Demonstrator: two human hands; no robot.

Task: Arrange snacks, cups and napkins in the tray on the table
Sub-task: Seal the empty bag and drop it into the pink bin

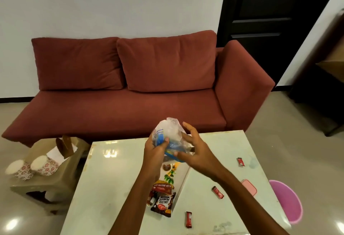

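Note:
My left hand [156,150] grips a clear plastic bag [170,132] with white and blue contents, raised above the glossy table [115,179]. My right hand [193,147] touches the bag's right side, fingers spread, thumb on its blue lower part. Below my arms lies a white tray [183,171] with a leaf print, holding snack packets: a salted peanuts packet [163,205] and an aloo bhujia packet [162,188]. Three small red chocolate bars lie loose on the table [240,161], [217,192], [188,219]. Two floral paper cup stacks [44,165] lie on a low stool at the left.
A red sofa [130,86] stands behind the table. The low stool [42,188] at the left also holds a brown paper bag [65,146]. A pink lid [249,187] rests at the table's right edge above a purple bin [287,201]. A dark door is at the back right.

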